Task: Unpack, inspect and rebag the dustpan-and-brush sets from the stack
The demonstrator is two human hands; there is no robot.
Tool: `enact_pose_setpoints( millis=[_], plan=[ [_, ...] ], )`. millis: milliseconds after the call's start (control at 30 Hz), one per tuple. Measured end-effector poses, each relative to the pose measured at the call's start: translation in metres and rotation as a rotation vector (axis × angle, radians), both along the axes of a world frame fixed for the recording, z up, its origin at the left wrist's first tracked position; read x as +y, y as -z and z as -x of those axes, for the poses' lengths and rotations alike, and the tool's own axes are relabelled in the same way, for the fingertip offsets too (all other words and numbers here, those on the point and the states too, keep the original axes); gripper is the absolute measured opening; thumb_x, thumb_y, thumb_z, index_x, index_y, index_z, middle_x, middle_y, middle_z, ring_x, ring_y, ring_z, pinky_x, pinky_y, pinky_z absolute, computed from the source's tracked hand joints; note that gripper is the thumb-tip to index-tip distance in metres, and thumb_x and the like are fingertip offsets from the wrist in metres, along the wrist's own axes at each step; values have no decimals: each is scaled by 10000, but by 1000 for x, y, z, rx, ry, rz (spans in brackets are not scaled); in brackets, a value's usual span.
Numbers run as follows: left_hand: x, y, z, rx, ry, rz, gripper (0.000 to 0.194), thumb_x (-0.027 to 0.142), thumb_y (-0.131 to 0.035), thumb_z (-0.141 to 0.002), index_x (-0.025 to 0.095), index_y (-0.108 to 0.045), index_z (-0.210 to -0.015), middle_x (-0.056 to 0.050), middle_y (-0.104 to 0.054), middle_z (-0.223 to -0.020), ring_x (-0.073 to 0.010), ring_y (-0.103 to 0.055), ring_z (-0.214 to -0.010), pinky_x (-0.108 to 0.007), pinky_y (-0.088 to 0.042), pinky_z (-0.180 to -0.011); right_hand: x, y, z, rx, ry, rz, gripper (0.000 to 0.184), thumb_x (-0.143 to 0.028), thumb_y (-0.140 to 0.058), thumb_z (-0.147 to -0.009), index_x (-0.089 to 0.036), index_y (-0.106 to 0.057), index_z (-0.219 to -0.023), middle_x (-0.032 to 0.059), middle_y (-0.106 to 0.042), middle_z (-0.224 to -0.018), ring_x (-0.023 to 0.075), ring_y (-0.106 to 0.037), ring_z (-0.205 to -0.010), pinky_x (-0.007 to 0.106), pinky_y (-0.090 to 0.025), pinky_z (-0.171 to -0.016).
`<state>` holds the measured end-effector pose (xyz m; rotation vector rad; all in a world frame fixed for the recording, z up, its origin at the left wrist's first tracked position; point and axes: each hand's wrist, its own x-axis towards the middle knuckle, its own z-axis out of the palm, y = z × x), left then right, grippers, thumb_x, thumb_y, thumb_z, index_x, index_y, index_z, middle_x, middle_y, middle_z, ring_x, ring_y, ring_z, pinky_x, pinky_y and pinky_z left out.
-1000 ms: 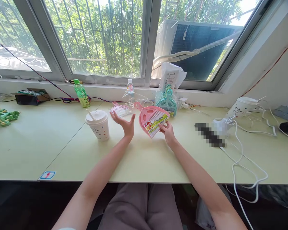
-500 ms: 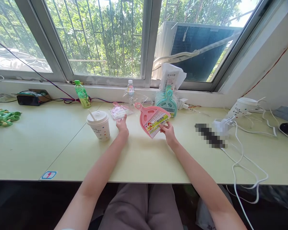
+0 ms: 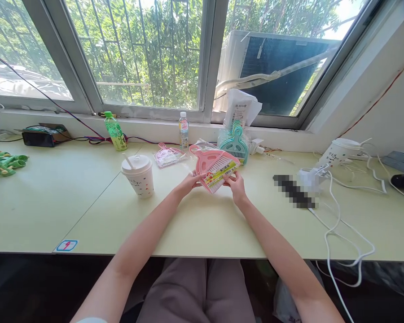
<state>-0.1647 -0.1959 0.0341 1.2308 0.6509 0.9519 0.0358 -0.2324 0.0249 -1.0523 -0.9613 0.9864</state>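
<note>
A pink mini dustpan with a white brush and a yellow-green label (image 3: 214, 165) is held tilted above the pale green table (image 3: 202, 224). My right hand (image 3: 234, 183) pinches its near right corner. My left hand (image 3: 189, 181) grips its near left edge together with a clear plastic bag (image 3: 204, 146) that shows behind the dustpan. A second pink dustpan set in a clear bag (image 3: 169, 155) lies on the table to the left, apart from both hands.
A lidded paper cup with a straw (image 3: 138, 176) stands left of my hands. A stack of teal dustpans (image 3: 234, 142), a small water bottle (image 3: 183, 130) and a green bottle (image 3: 115, 131) line the sill. White cables (image 3: 336, 224), another cup (image 3: 338, 151) and a blurred dark object lie right.
My left hand went from open in the air to the table by the bagged dustpan, then came back right and closed on the pink dustpan's left edge with a clear bag.
</note>
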Motion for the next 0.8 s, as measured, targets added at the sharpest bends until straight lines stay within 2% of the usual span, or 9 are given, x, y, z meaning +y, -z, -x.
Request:
enact_pose_setpoints(
  millis=[133,267,433,533,667,800],
  plan=[
    [-6,2,-10,-71,-36,-2,682,418,-786,-645,253,-564,-1269,-105,-627,-1264,-324,-565,-1184,-469,-470,-950,0,0,-1,-2,-35,3,470,-424,-808,-589,-186,-598,-936,61,-722,-924,200,-681,-798,363,-595,-719],
    [-5,3,-7,-62,-34,23,717,378,-802,-623,259,-556,-1285,-109,-635,-1251,-339,-572,-1172,-474,-475,-931,-2,-5,-1,-62,-51,5,425,-401,-802,-614,-183,-637,-939,61,-697,-1030,209,-682,-846,385,-616,-747],
    [-7,-3,-3,-55,-31,27,672,355,-775,-647,244,-569,-1276,-104,-650,-1228,-343,-577,-1164,-482,-472,-937,-5,-14,-2,-50,-125,74,418,-351,-823,-601,-180,-616,-921,74,-705,-978,230,-690,-860,421,-610,-785],
    [-12,-9,-6,-160,-1,-4,622,385,-699,-714,236,-552,-1300,-98,-631,-1261,-338,-562,-1188,-499,-448,-979,-5,-11,3,57,-191,73,471,-332,-828,-599,-210,-588,-986,59,-712,-989,235,-689,-913,439,-589,-844],
    [-19,-13,-14,-313,18,-10,594,388,-642,-748,171,-554,-1294,-126,-615,-1280,-344,-540,-1212,-500,-415,-1026,-4,-2,12,199,-153,61,436,-303,-827,-570,-223,-599,-933,33,-697,-1024,226,-657,-998,404,-575,-878],
    [-20,-8,-17,-260,-17,7,684,330,-699,-695,193,-506,-1337,-122,-613,-1283,-343,-543,-1211,-509,-411,-1028,-7,0,14,192,-77,82,363,-275,-800,-574,-232,-627,-890,17,-684,-1016,217,-625,-1035,379,-567,-866]
  ],
)
